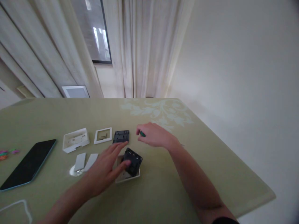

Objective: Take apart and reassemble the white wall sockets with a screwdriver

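Note:
My left hand (105,166) reaches over a white box (128,179), fingers stretched and apart, its thumb against a black switch module (134,161). This module rests tilted in the box. To the right and farther back, my right hand (153,134) is closed around a screwdriver with a green handle (142,133); most of it is hidden by the hand, and a thin tip (182,144) shows past the wrist. A second black module (121,136) lies flat just beyond my left fingertips.
A white frame (95,137) encloses several screws (104,136). Left of it stands another white box (76,140). Two white panels (80,162) lie nearer, one on a round shiny piece. A dark tablet (29,163) and small colourful items (4,154) are at far left. A wall borders the table's right.

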`<state>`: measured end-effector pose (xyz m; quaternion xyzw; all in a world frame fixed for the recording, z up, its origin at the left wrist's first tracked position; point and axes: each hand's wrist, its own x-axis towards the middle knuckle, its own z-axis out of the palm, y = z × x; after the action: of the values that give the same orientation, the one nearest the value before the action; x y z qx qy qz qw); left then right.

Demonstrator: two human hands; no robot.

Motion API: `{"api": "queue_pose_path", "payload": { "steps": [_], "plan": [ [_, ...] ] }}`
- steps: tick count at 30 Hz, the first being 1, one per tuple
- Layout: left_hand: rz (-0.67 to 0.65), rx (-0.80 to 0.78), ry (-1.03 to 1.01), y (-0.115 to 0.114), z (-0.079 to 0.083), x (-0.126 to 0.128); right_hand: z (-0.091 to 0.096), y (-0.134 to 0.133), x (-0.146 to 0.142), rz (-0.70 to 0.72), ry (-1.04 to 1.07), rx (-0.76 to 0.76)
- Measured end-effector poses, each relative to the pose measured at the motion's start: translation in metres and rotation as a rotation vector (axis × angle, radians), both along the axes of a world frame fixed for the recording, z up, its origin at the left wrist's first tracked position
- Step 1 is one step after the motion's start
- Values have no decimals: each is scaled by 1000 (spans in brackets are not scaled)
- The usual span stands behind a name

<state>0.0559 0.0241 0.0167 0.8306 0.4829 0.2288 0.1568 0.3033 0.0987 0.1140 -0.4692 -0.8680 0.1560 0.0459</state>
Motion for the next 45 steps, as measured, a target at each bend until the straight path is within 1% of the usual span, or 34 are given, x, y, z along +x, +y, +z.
{"api": "queue_pose_path", "payload": {
  "steps": [1,2,5,7,9,12,14,18,20,22,24,25,26,28,29,31,33,35,37,38,41,43,45],
  "plan": [
    [-35,10,18,-11,-2,10,-3,9,7,-95,-38,22],
    [-52,8,34,-19,-5,19,-8,17,12,-148,-68,30],
    [-28,27,22,-28,-15,37,-29,38,23,-207,-179,-26],
    [-2,43,-21,-28,-19,39,-44,46,24,-198,-237,-81],
    [12,50,-65,-27,-20,34,-55,48,22,-163,-260,-123],
    [39,27,-110,-26,-17,20,-62,45,15,-101,-251,-173],
    [65,12,-118,-25,-14,9,-61,39,7,-52,-241,-221],
    [100,36,-98,-24,-8,-7,-55,22,-12,83,-208,-340],
    [71,45,-119,-26,-4,-11,-48,15,-18,127,-176,-356],
    [50,74,-171,-29,2,-13,-37,10,-20,138,-130,-312],
    [67,121,-241,-31,11,-11,-24,5,-18,118,6,-283],
    [77,147,-285,-32,16,-9,-18,2,-18,100,116,-307],
    [70,171,-338,-33,21,-6,-12,-1,-17,85,238,-357],
    [-4,203,-447,-31,30,1,-3,-6,-17,89,463,-507],
    [-52,213,-495,-29,34,6,-2,-8,-18,110,538,-578],
    [-122,209,-573,-24,36,15,-2,-10,-18,146,650,-668],
    [-104,174,-597,-20,33,21,-6,-7,-15,124,712,-708],
    [-25,141,-552,-18,23,23,-9,-1,-9,66,709,-697],
    [43,127,-414,-18,9,17,-12,7,-1,26,646,-642],
    [53,130,-323,-19,2,12,-13,11,3,3,614,-593],
    [14,156,-26,-20,-20,-8,-17,26,16,-129,542,-364],
    [15,194,82,-19,-30,-21,-23,37,23,-230,473,-200],
    [41,226,128,-15,-37,-31,-31,48,28,-289,409,-101]
  ]
}}
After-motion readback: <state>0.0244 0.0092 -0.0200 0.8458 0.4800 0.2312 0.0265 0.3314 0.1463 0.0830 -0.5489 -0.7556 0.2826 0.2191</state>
